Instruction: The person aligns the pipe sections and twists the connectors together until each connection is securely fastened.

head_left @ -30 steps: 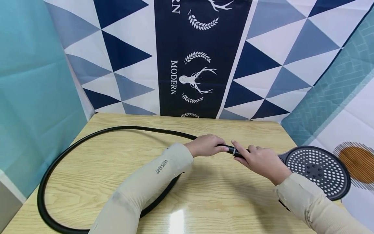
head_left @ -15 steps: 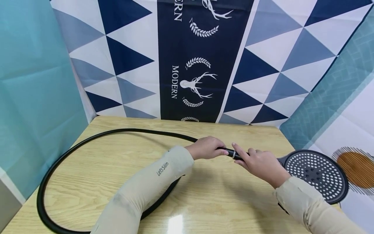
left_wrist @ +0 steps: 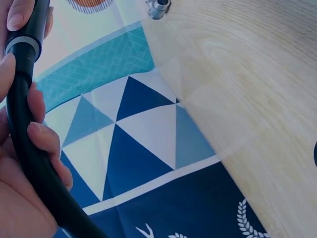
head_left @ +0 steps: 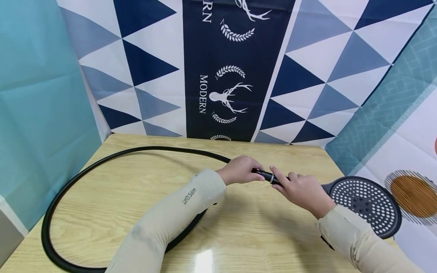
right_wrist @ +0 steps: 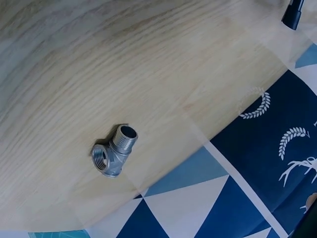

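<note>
In the head view, my left hand (head_left: 240, 170) grips the end of a black shower hose (head_left: 153, 148), which loops widely across the table to the left. My right hand (head_left: 305, 191) holds the handle of a black shower head (head_left: 365, 204), whose round perforated face points up at the right. Handle and hose end meet in line between the hands, at a silver ring (head_left: 272, 178). Seen from the left wrist, curled fingers (left_wrist: 45, 139) wrap the hose, with the thumb close below the ring (left_wrist: 26, 40). Most of the handle is hidden under the right hand.
A metal threaded tee fitting (right_wrist: 114, 151) lies on the wooden table (right_wrist: 163, 64) in the right wrist view. A black tube-like end (right_wrist: 293, 15) shows at that view's upper right. Patterned cloth (head_left: 222, 57) stands behind the table, with teal cloth (head_left: 34, 94) at the left.
The shower head has shifted slightly to the left along with the right hand. Both hands keep the same holds, and the hose loop lies nearly as before.
</note>
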A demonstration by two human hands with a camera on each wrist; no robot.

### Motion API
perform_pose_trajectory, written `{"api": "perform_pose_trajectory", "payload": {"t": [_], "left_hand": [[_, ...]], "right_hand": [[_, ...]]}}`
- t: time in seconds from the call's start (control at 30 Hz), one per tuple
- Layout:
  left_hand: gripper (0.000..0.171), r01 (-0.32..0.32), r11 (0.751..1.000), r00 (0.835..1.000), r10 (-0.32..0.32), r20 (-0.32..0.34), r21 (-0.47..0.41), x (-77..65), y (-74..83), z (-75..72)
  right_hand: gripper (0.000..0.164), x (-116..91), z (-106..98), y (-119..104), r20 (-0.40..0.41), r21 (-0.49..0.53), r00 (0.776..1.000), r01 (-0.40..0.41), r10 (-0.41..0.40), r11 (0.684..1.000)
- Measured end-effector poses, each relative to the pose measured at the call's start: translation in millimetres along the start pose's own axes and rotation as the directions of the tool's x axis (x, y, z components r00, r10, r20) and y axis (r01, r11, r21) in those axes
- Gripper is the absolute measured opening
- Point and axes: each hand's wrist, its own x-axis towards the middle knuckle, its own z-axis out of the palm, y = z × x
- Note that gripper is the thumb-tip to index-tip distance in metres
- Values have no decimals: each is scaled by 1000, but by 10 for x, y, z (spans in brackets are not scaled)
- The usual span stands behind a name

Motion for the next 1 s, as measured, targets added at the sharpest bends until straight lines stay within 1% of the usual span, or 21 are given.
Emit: {"api": "perform_pose_trajectory", "payload": {"t": [0.13, 0.23, 0.3, 0.37, 0.5, 0.7, 0.8, 0.93, 1.0], "left_hand": [[20, 20, 999, 998, -17, 59, -51, 14, -10, 9], [24, 44, 997, 996, -38, 81, -63, 33, -7, 21], [26, 64, 997, 995, -60, 84, -51, 42, -3, 49], [26, 70, 997, 994, -68, 88, -21, 48, 2, 87], [24, 85, 996, 992, -86, 89, 13, 63, 32, 149], [22, 90, 994, 993, -94, 67, 68, 77, 76, 124], [23, 89, 993, 993, -94, 71, 72, 71, 74, 103], [25, 115, 993, 986, -118, 118, 26, 69, 70, 94], [28, 115, 993, 984, -117, 137, 22, 74, 76, 103]], "right_hand": [[66, -15, 15, -1, -12, -9, 1000, 10, -10, 1000], [64, -30, 27, 12, -36, -16, 999, 9, -9, 1000], [63, -47, 45, 14, -47, -16, 999, 12, -13, 1000], [62, -73, 59, 8, -53, -14, 998, 19, -20, 1000], [61, -130, 69, 1, -68, -13, 997, 26, -27, 1000], [60, -136, 89, 22, -80, 1, 997, 22, -21, 1000], [60, -121, 102, 35, -80, 3, 997, 22, -22, 1000], [61, -114, 107, 40, -75, -3, 997, 27, -27, 1000], [61, -123, 90, 37, -69, -1, 997, 25, -25, 1000]]}}
